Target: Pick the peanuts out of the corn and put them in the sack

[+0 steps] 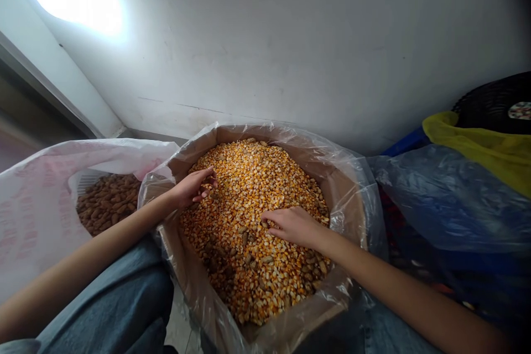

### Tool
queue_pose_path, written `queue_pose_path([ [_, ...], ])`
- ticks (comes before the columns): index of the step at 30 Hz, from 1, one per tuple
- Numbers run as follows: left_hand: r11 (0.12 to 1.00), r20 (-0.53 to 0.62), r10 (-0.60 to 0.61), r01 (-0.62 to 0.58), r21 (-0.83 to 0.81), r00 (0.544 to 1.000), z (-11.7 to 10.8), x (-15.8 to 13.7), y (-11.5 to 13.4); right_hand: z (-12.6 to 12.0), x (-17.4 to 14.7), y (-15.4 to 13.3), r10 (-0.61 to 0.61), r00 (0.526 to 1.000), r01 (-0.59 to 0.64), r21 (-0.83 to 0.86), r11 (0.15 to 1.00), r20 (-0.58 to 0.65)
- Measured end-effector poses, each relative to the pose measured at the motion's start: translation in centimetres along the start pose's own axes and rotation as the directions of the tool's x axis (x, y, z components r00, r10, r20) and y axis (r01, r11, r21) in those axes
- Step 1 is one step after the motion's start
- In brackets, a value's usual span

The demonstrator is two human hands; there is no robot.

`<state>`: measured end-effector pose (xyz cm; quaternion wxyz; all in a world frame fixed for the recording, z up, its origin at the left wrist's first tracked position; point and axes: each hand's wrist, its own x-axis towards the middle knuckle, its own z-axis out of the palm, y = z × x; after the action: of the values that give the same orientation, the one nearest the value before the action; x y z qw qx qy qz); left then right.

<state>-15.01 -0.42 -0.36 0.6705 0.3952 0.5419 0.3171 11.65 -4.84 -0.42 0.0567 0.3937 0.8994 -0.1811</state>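
Inside a plastic-lined cardboard box is a big heap of yellow corn kernels (257, 177), with unshelled peanuts (267, 259) scattered over it. My left hand (194, 187) hovers over the left side of the heap. Its fingers are bent and stand apart from the thumb, with nothing plainly held. On the middle right of the corn, my right hand (292, 225) has its thumb and fingers drawn together around what looks like a small dark peanut, mostly hidden by the fingertips. A loose group of peanuts lies just below and left of it.
To the left stands a white sack (37, 204) holding brown peanuts (108, 203). A clear plastic liner (352, 177) folds over the box rim. On the right are a plastic bag (452, 199), yellow mesh cloth (477, 149) and a black round object (493, 102). Behind rises a white wall (269, 38).
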Motion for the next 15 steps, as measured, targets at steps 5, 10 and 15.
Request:
queue_pose_path([
  [5,0.91,0.013,-0.258,0.248,-0.333,0.966,-1.4,0.9,-0.5,0.8,0.1,-0.2,-0.035,0.999,0.037,-0.156,0.987,0.011],
  [10,0.921,0.031,-0.207,0.206,-0.332,0.978,-0.9,0.6,-0.4,0.8,0.5,-0.6,0.052,0.994,-0.022,0.286,0.958,-0.096],
  [15,0.98,-0.118,0.133,-0.148,-0.136,0.984,0.2,0.0,0.0,-0.8,0.5,-0.2,0.182,0.969,-0.191,0.974,0.122,0.167],
])
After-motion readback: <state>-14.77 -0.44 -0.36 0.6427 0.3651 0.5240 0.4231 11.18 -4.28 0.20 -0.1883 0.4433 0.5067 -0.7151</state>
